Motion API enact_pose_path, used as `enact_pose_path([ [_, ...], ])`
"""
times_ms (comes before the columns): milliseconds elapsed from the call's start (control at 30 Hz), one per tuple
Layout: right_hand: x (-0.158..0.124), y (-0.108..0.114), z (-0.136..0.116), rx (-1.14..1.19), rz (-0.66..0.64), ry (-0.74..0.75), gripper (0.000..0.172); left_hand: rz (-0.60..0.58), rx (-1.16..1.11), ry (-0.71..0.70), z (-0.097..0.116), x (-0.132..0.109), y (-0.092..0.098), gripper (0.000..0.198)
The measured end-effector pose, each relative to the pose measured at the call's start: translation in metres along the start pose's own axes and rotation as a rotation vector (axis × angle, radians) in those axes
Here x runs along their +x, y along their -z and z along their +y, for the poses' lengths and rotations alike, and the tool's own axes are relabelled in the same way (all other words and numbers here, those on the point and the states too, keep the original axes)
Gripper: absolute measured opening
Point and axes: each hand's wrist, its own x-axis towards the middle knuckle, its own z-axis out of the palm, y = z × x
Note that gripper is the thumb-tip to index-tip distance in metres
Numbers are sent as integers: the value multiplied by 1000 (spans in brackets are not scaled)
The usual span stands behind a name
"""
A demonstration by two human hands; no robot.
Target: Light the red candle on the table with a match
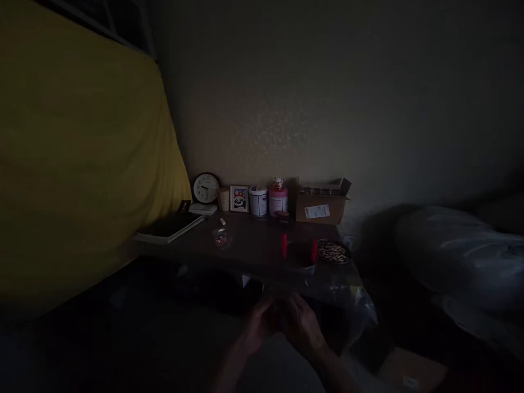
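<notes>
My left hand (257, 323) and my right hand (303, 322) are close together, low in front of the near edge of the table (254, 234). Their fingers curl inward around a dark area between them. Whatever they hold there is too dark to make out. Just beyond the hands, on the table, two upright red cylinders (284, 245) flank a dark, flat object. To the right of these lies a round dish (333, 252) full of small pale sticks.
A wall clock (206, 188), a panda picture (239, 198), two canisters (258, 201) and an open cardboard box (321, 206) line the back. A small clear packet (221, 238) lies left of centre. Yellow cloth (82, 153) hangs at left; a large pale bag (462, 262) sits at right.
</notes>
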Motion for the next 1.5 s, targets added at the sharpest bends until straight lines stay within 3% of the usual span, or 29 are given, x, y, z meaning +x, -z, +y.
enact_pose_path([
  [167, 1, -3, 1, -93, 49, -14, 23, -21, 3, -4, -1, 1, 0, 25],
  [433, 1, -4, 3, -72, 32, -20, 25, -52, 45, -14, 1, 0, -6, 27],
  [600, 3, 10, 0, 196, -58, -51, 24, -63, 27, -23, 5, -3, -6, 29],
  [767, 6, 26, 6, 411, 11, -285, 22, -28, 19, 22, 4, -4, -1, 29],
  [867, 6, 28, 13, 397, 19, -323, 22, 13, 12, 72, 2, -4, 1, 27],
  [967, 5, 23, 18, 340, -15, -249, 21, 93, 69, 99, -1, -3, 1, 22],
  [1133, 0, 10, 27, 134, -156, -182, 19, 262, 236, 143, -6, 1, 5, 21],
  [1500, -7, 2, 32, 0, -307, -122, 13, 263, 369, 201, -14, 4, 21, 30],
])
